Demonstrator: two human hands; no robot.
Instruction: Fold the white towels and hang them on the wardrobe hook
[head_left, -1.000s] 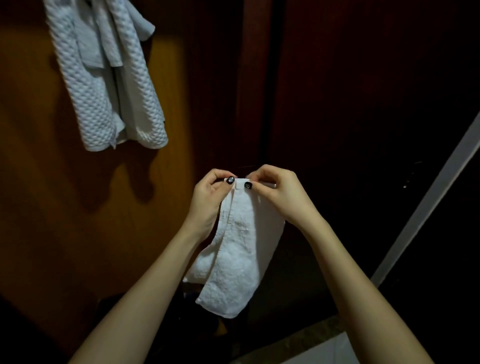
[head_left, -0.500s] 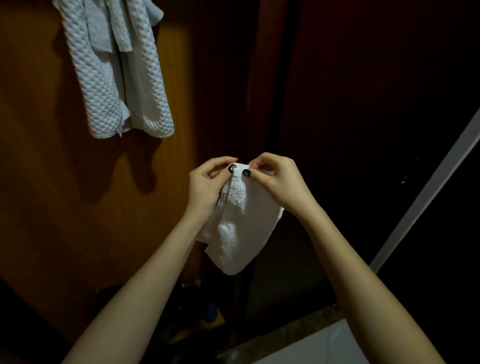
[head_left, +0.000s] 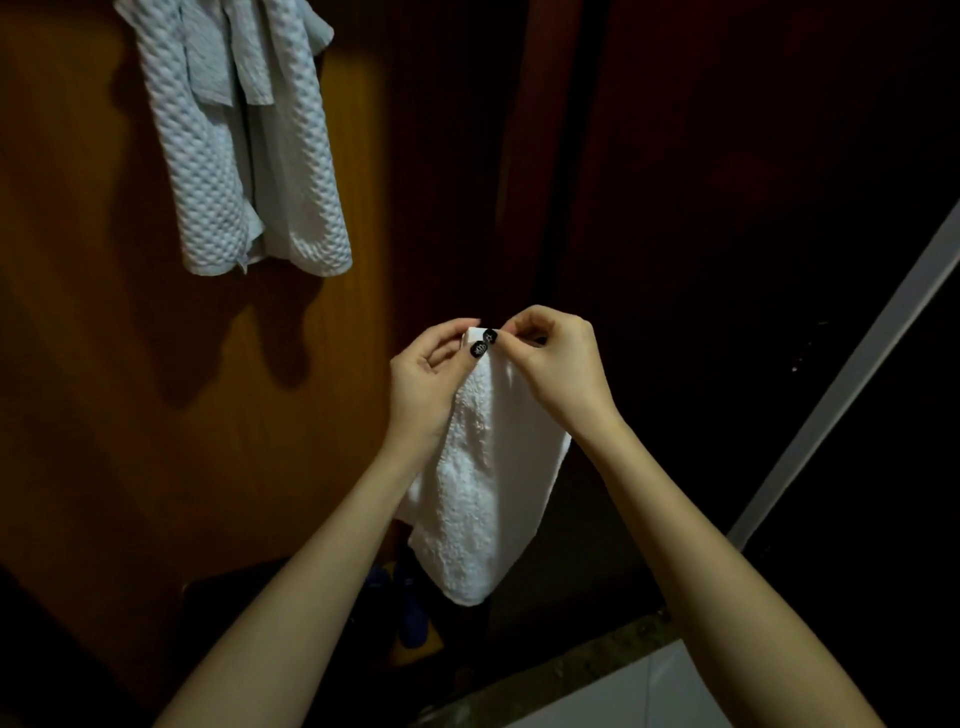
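Towel (head_left: 483, 493) hangs from its top corner, pinched between curled fingers of left hand (head_left: 431, 387) and right hand (head_left: 563, 369); a slack pinch could let its layers slide apart.

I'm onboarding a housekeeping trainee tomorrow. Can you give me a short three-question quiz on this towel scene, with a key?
1. True or false: the white terry towel already hangs beside the waffle-weave towel on the wardrobe door.
2. The left hand and right hand meet at the white terry towel's top edge. Which pinches it? A) only the left B) only the right C) both
3. Fill in: the waffle-weave towel hangs to the upper ____ of the hands.

Key: 1 false, it is held in the air, hanging down from the fingers. 2 C. 3 left.
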